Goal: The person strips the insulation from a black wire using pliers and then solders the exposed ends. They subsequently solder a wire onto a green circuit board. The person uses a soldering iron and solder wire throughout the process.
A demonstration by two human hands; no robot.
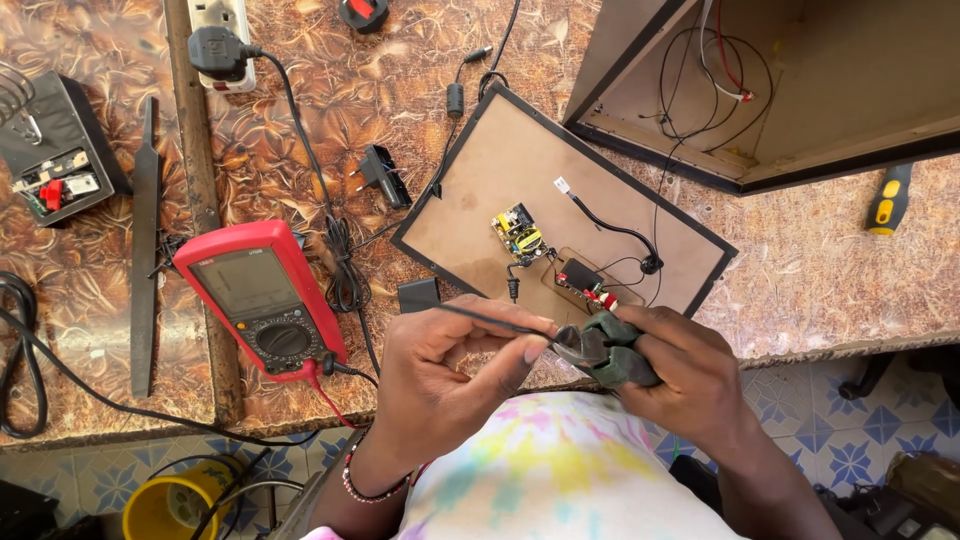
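Note:
My left hand [450, 375] pinches a thin black wire [480, 318] between thumb and fingers, close to my chest. My right hand [675, 375] grips green-handled pliers [610, 350], whose metal jaws meet the wire's end at my left fingertips. Just beyond the hands lies a brown backing panel [480, 190] with a black rim. On it sit a small yellow-and-green circuit board [520, 233] and a black-and-red module [585, 282] with black leads.
A red multimeter [262, 298] with probe leads lies to the left, beside a metal file [145, 240]. A wall socket with a black plug [215, 50], a soldering station [55, 150], an open wooden cabinet [800, 90] and a yellow-handled screwdriver [888, 200] surround the bench. A yellow bucket [165, 510] stands below.

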